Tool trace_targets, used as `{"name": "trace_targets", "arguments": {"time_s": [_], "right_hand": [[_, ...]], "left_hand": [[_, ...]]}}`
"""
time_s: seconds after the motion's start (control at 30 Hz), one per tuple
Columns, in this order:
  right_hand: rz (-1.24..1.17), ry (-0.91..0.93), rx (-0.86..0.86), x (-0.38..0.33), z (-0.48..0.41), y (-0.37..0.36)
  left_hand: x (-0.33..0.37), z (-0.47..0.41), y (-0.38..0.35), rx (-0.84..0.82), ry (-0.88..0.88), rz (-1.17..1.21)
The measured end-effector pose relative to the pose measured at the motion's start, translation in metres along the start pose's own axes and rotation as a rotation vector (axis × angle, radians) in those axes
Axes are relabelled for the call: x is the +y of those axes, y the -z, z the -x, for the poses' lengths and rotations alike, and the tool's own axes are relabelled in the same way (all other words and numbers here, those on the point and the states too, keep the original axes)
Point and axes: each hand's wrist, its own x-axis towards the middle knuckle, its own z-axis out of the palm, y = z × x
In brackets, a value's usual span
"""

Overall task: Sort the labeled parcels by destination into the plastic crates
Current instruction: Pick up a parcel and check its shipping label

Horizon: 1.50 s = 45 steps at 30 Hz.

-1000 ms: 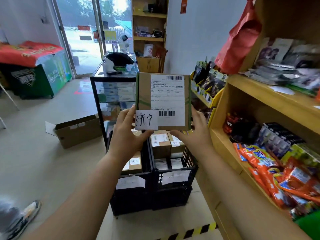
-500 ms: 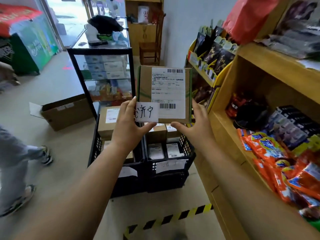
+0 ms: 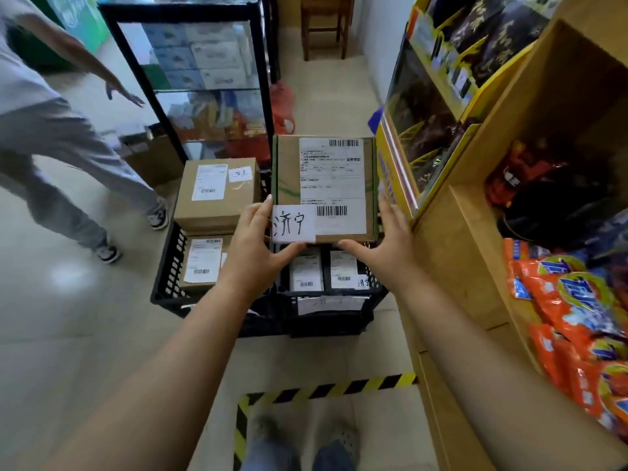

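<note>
Over the right black crate (image 3: pixel 326 322) we now hold the 济宁 parcel (image 3: pixel 323 185) lower, left hand (image 3: pixel 255 253) and right hand (image 3: pixel 387 248) pinching its near corners, nearly placed.

The pale tiled floor (image 3: pixel 68 334) carries 2 black plastic crates side by side, the left crate (image 3: pixel 166 277) just beside the right crate (image 3: pixel 339 321), with yellow-and-black striped tape (image 3: pixel 339 389) stuck to the tiles at 6 o'clock from them. At 11 o'clock from the crates stands a black-framed glass cabinet (image 3: pixel 190 79), at 10 o'clock a cardboard box (image 3: pixel 153 161), and at 3 o'clock a wooden shelf unit (image 3: pixel 458 300). Farther off at 12 o'clock sit a red bag (image 3: pixel 283 107) and a wooden chair (image 3: pixel 323 28).
</note>
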Motion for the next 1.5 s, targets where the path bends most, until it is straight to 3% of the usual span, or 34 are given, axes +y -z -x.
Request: {"name": "trace_targets", "arguments": {"time_s": [0.73,1.5], "right_hand": [[0.096,-0.412,-0.231,0.118,-0.092,-0.130],[0.103,-0.479,-0.469,0.265,-0.123,-0.164]], "left_hand": [[-0.162,-0.062,-0.123,-0.351,0.282,0.032],[-0.212,-0.055,-0.263,-0.498,0.497,-0.070]]}}
